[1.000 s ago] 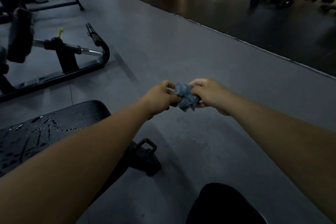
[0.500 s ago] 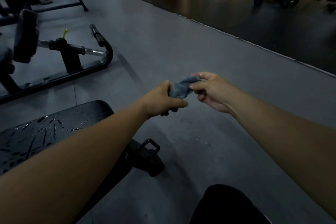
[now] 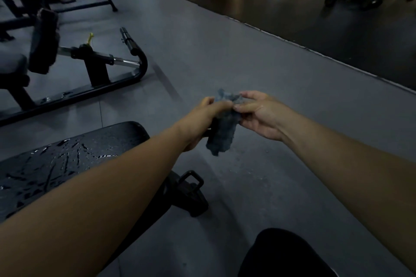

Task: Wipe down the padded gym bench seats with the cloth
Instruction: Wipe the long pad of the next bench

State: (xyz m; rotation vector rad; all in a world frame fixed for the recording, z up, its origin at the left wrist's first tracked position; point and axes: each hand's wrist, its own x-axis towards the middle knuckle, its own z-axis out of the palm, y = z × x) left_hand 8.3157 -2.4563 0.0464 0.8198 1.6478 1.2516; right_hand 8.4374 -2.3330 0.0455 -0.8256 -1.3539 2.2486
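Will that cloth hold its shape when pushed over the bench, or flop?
Probably floppy: the cloth hangs limp and crumpled below the left hand, its top pinched by the right hand. Likely light, since a mere pinch holds it up. It may bunch on the bench, whose pad looks wet-streaked.

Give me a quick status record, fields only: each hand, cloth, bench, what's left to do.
left hand: grips the cloth
right hand: pinches the cloth's upper part
cloth: blue-grey, crumpled, hanging between the hands above the floor
bench: black pad, lower left, wet streaks and droplets; cloth not touching it
remaining: pad looks unwiped
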